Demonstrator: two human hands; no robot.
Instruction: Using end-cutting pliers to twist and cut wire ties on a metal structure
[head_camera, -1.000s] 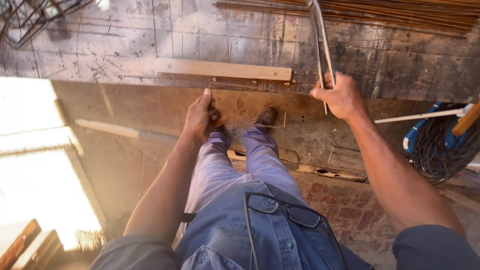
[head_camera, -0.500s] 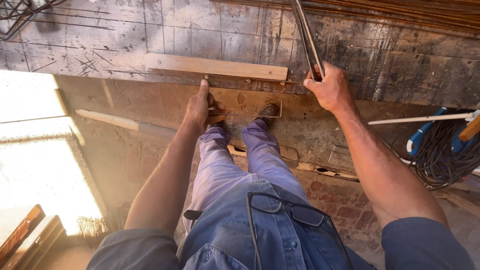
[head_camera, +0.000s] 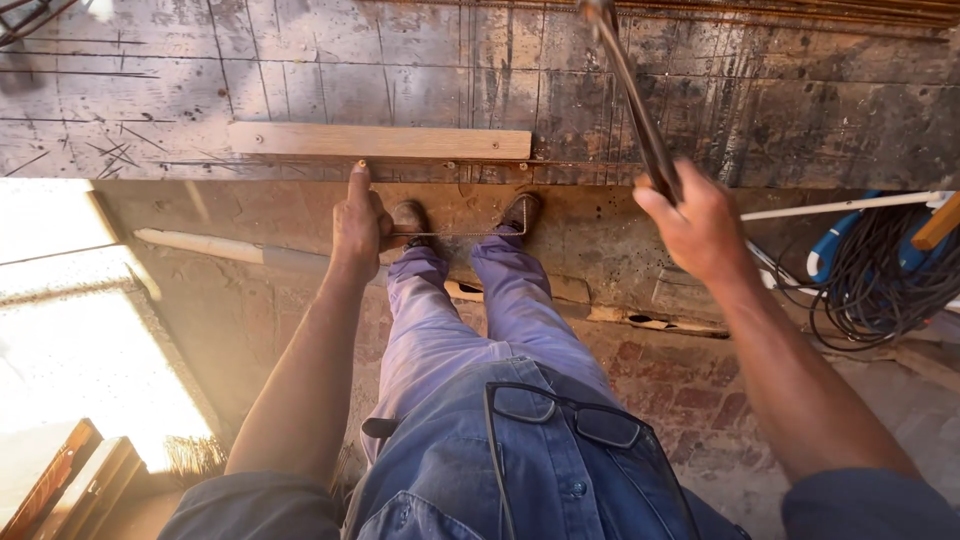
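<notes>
Steel is what your right hand (head_camera: 700, 225) holds: its fingers are wrapped tight round the lower end of a dark metal bar (head_camera: 632, 100), which slants up and to the left from your fist and runs out of the top of the view. Your left hand (head_camera: 358, 222) reaches forward with the forefinger stretched out straight and the other fingers curled in; the fingertip touches the front edge of the scarred, scored counter (head_camera: 180, 90), just below the near long edge of a pale wooden batten (head_camera: 380, 142) that lies flat and crosswise on it. A thin bent wire (head_camera: 455, 233) runs level between your left hand and your right boot (head_camera: 520, 212); whether the curled fingers pinch it, you cannot tell from here. The bar and the batten are well apart, the bar standing off to the right of the batten's right end. Beyond the batten the counter lies open up to the bundle of rods (head_camera: 800, 10) along its far edge. On your right, a coil of black cable (head_camera: 870, 290) and a white rod (head_camera: 840, 206) crowd the side near your right forearm. On your left, a long pale slat (head_camera: 230, 250) lies along the ledge below the counter's edge.
</notes>
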